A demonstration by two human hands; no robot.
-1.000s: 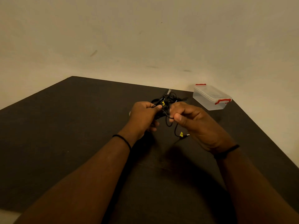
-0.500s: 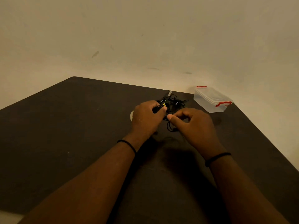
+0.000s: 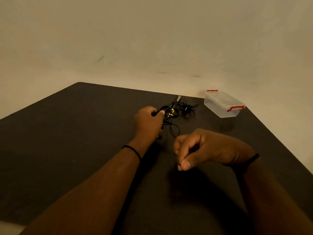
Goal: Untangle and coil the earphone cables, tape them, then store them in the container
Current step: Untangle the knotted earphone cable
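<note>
Lidded clear plastic container with red clips (image 3: 223, 104) appears empty; left hand (image 3: 148, 123) grips tangled black earphone cables (image 3: 176, 111), right hand (image 3: 201, 148) fingers pinched, contents unclear

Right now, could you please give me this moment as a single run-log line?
stage: untangling | left hand: grips cables | right hand: pinched, contents unclear | container: lid on, far right | table: dark

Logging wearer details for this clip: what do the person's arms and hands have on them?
Both forearms are bare, with no sleeves in view. The left hand has a thin black band round its wrist; the right hand has a similar, slightly wider black band. No gloves, rings or watch show.
</note>
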